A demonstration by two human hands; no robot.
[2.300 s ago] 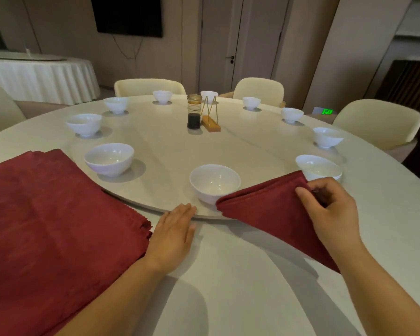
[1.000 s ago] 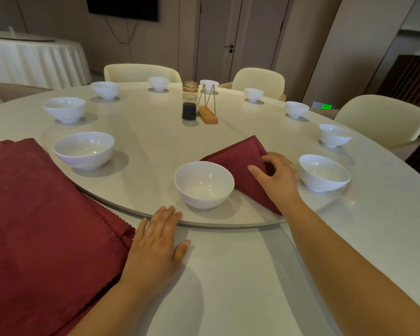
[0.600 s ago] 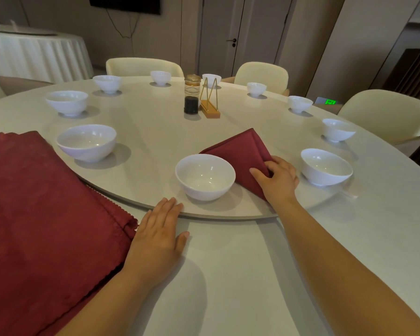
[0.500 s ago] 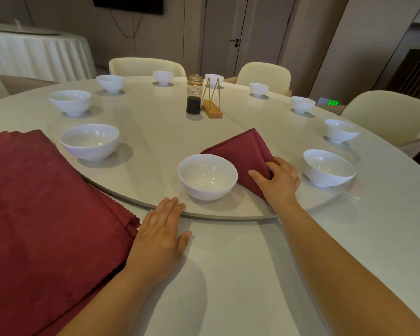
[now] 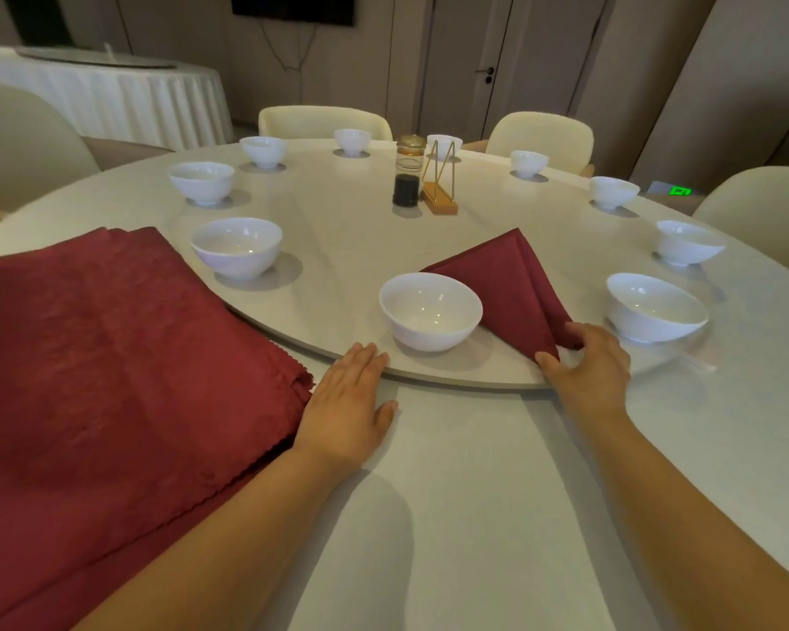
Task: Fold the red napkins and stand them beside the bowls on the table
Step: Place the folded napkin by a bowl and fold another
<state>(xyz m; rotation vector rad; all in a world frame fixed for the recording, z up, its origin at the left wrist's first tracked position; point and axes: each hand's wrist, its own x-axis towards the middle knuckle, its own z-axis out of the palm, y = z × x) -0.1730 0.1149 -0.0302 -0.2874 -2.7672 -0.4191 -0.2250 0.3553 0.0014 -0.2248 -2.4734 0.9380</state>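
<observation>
My right hand (image 5: pixel 584 364) pinches the folded napkin's (image 5: pixel 513 289) near corner beside the bowl (image 5: pixel 430 310); soft cloth, likely to slump. My left hand (image 5: pixel 347 403) lies open, flat on the counter (image 5: pixel 474 494).

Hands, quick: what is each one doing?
Left hand: open, flat on the table.
Right hand: closed on the folded napkin.

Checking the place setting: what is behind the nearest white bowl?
A folded red napkin rises behind the nearest white bowl, right hand at its near corner. The bowl hides its lower left edge.
</observation>
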